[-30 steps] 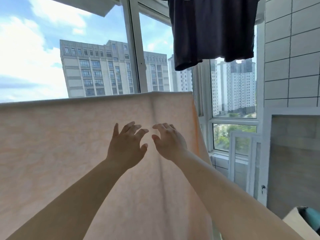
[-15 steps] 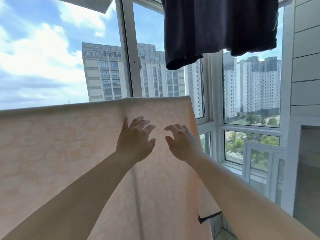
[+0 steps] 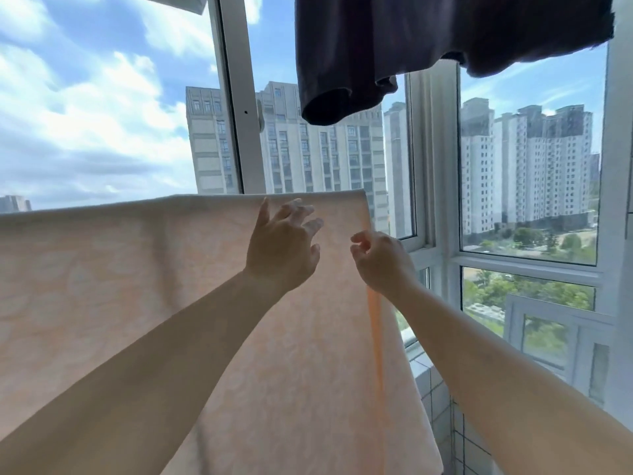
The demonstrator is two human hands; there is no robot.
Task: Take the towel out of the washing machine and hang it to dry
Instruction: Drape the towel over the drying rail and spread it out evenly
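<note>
The pale peach towel (image 3: 137,286) hangs spread wide over a support hidden under its top fold, in front of the window. My left hand (image 3: 281,248) is held up against the towel near its top right corner, with the fingers spread and relaxed. At the towel's right edge, my right hand (image 3: 380,258) has its fingers curled, and thumb and forefinger pinch the hem. Both forearms reach up from the bottom of the view. The washing machine is out of view.
A dark garment (image 3: 394,46) hangs overhead at the upper right, its hem just above the towel's corner. White window frames (image 3: 236,97) stand behind the towel. A tiled ledge (image 3: 431,382) runs low on the right.
The view has tilted up and to the right. My right hand has slid from the towel's face to its right edge and curled its fingers there. My left hand has stayed spread near the top.
</note>
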